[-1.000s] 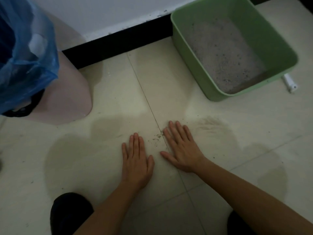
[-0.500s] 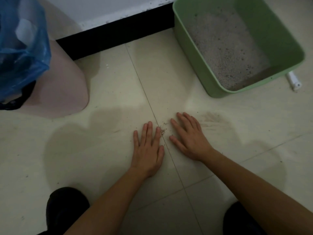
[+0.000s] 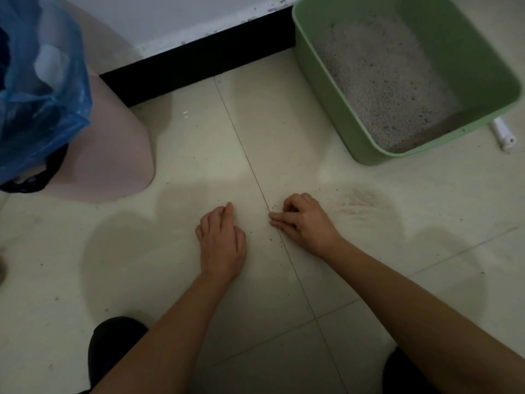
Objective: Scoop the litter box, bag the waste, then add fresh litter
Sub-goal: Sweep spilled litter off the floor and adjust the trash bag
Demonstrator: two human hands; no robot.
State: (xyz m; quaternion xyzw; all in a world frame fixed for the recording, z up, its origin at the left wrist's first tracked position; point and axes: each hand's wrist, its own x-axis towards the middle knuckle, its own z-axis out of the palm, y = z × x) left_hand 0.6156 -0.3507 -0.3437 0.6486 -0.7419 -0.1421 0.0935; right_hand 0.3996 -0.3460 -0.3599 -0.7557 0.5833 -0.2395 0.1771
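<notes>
The green litter box (image 3: 366, 156) stands on the tiled floor at the upper right, with pale grey litter (image 3: 383, 78) covering most of its bottom. A few spilled litter grains (image 3: 273, 207) lie on the tile seam in front of me. My left hand (image 3: 223, 245) rests knuckles-up on the floor just left of the seam, fingers curled under. My right hand (image 3: 305, 221) sits just right of the seam, fingers curled, two fingertips touching the floor beside the grains. I see nothing held in either hand. A blue plastic bag (image 3: 39, 86) lines the pink bin (image 3: 110, 155) at the left.
A black baseboard (image 3: 199, 62) runs along the white wall behind. A small white object (image 3: 504, 135) lies on the floor by the box's right corner. A dusty smear (image 3: 360, 200) marks the tile right of my right hand. My dark-clad knees (image 3: 113, 348) are at the bottom.
Both hands lay flat with fingers spread, closing in on the grains; now the fingers of both are curled in. The view has shifted slightly.
</notes>
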